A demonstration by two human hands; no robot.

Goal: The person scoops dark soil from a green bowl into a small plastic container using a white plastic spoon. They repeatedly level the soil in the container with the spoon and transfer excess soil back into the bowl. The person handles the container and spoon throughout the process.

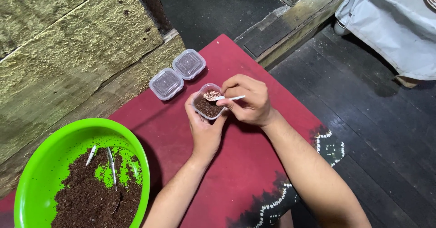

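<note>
Red cloth under both hands: left hand (pixel 205 130) cups a light, thin-walled plastic cup (pixel 208 101) of soil by its sides, right hand (pixel 247 100) pinches a small white spoon (pixel 222 97) above it.

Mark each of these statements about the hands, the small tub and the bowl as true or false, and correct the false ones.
1. The left hand holds a small clear tub with dark soil in it. True.
2. The right hand holds a white spoon over the tub. True.
3. The spoon is empty. False: it carries pale speckled grains.
4. The green bowl holds water. False: it holds dark soil, with two tools lying in it.
5. Two lidded clear containers lie side by side on the red cloth. True.
</note>
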